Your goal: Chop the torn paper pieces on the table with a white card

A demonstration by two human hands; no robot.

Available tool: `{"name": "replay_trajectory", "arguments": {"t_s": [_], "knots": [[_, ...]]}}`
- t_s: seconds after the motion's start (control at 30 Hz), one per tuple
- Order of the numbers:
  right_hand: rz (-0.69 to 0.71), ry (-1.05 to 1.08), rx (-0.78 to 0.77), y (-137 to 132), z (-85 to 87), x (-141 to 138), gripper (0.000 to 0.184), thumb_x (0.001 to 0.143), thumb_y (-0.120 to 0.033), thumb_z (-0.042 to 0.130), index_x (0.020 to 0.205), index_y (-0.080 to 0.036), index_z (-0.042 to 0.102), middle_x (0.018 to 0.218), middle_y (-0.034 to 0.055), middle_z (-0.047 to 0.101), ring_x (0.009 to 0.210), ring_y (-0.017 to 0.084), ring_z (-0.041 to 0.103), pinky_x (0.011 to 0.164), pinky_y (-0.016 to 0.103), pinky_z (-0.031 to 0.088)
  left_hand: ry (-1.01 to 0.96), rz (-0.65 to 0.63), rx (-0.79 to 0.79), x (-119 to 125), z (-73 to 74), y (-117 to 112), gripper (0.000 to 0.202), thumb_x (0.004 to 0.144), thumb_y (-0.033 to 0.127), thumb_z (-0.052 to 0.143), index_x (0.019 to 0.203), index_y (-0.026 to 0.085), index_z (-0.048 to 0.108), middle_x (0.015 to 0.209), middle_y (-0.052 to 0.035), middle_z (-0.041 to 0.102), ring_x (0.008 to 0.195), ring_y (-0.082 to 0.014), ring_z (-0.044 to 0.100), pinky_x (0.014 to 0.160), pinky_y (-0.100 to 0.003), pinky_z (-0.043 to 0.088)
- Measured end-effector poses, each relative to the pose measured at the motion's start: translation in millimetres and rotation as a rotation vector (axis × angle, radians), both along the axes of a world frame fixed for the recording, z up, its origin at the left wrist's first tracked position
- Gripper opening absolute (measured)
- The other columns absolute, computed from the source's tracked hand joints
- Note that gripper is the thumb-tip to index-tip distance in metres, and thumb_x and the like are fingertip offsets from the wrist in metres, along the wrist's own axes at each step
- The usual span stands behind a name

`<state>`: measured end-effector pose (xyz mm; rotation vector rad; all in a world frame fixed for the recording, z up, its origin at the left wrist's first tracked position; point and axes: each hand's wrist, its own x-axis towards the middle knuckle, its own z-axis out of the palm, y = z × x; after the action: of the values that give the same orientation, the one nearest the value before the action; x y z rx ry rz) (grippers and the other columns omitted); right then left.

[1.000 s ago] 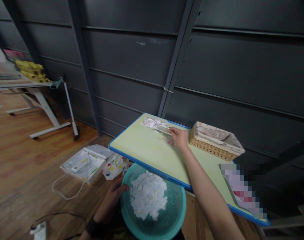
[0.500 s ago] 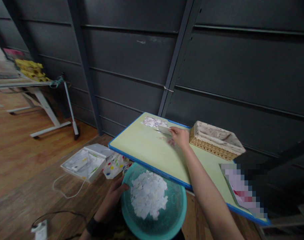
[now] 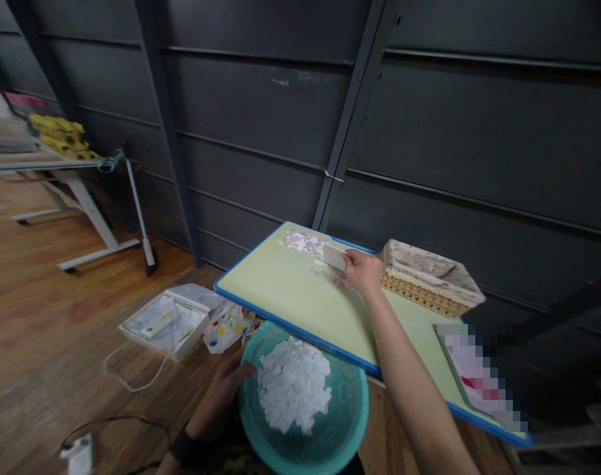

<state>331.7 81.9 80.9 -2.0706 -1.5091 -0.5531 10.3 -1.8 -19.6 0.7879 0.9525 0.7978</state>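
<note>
My left hand (image 3: 225,389) grips the left rim of a teal plastic basket (image 3: 347,422), thumb over the edge. A heap of white paper scraps (image 3: 295,386) lies inside it. The basket is under the near edge of a pale yellow-green table (image 3: 280,284) with blue edging. Over the table, my right hand (image 3: 363,269) pinches a flat white card (image 3: 334,257). Beside the card's left end is a pile of paper scraps (image 3: 303,241) with printed marks. A faint reddish patch (image 3: 337,280) shows on the tabletop below my right hand.
A wicker basket with cloth lining (image 3: 423,290) sits at the table's back right. A partly blurred flat item (image 3: 471,376) lies at the right end. On the floor at left are an open white box (image 3: 166,323), a cable and a power strip (image 3: 78,455).
My right hand has shifted slightly right with the card, whose broad face now shows more. A few scraps now show by the card's left end. My left hand and the teal basket stay put.
</note>
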Motion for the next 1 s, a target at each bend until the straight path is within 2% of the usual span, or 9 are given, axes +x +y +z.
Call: {"name": "replay_trajectory", "arguments": {"t_s": [0.13,0.3,0.43,0.53,0.7,0.83,1.0], "knots": [[0.011,0.001,-0.001,1,-1.1,-3,0.031,0.085,-0.035,0.048,0.098,-0.024,0.073,0.083,0.0067,0.074,0.078,0.021,0.066,0.065,0.026,0.040,0.030,0.030,-0.023,0,2.0,-1,0.049,0.062,0.019,0.067,0.111,0.018,0.069,0.108,-0.0082,0.076,0.099,-0.0303,0.067,0.082,-0.036,0.052],[0.128,0.055,0.038,4,-4.7,-6,0.033,0.087,-0.040,0.046,0.097,-0.025,0.073,0.087,0.0053,0.074,0.082,0.021,0.067,0.067,0.026,0.042,0.026,0.033,-0.026,1,3.9,-3,0.046,0.063,0.019,0.067,0.110,0.019,0.069,0.109,-0.0070,0.076,0.100,-0.0292,0.067,0.085,-0.036,0.051],[0.102,0.066,0.094,4,-3.4,-6,0.034,0.088,-0.040,0.045,0.098,-0.024,0.073,0.092,0.0067,0.074,0.084,0.022,0.067,0.068,0.027,0.041,0.027,0.039,-0.023,1,4.7,-4,0.045,0.063,0.022,0.068,0.108,0.020,0.070,0.105,-0.0067,0.077,0.099,-0.0294,0.068,0.089,-0.037,0.050],[0.086,0.030,0.056,4,-3.8,-6,0.032,0.088,-0.038,0.046,0.098,-0.024,0.073,0.089,0.0065,0.074,0.081,0.022,0.067,0.065,0.027,0.040,0.010,0.036,-0.037,1,1.6,-2,0.046,0.063,0.022,0.069,0.109,0.020,0.070,0.105,-0.0073,0.077,0.100,-0.0296,0.067,0.089,-0.038,0.050],[0.073,0.001,-0.014,6,-7.5,-6,0.030,0.088,-0.038,0.047,0.098,-0.026,0.073,0.085,0.0052,0.074,0.077,0.022,0.067,0.062,0.026,0.037,-0.020,0.024,-0.038,1,-1.5,-1,0.047,0.061,0.021,0.069,0.108,0.019,0.070,0.105,-0.0066,0.077,0.099,-0.0290,0.067,0.085,-0.035,0.051],[0.085,0.024,0.035,4,-6.6,-7,0.031,0.088,-0.039,0.047,0.099,-0.025,0.073,0.087,0.0056,0.074,0.081,0.022,0.067,0.064,0.026,0.039,0.032,0.035,-0.044,1,1.7,-2,0.045,0.062,0.019,0.067,0.106,0.018,0.071,0.103,-0.0067,0.077,0.092,-0.0283,0.069,0.076,-0.034,0.053],[0.159,0.048,0.060,2,-6.4,-12,0.029,0.087,-0.039,0.049,0.095,-0.025,0.074,0.089,0.0040,0.074,0.083,0.021,0.068,0.068,0.026,0.042,0.024,0.042,-0.029,1,0.2,-2,0.046,0.066,0.017,0.065,0.111,0.017,0.068,0.102,-0.0057,0.077,0.087,-0.0250,0.070,0.073,-0.031,0.052]]}}
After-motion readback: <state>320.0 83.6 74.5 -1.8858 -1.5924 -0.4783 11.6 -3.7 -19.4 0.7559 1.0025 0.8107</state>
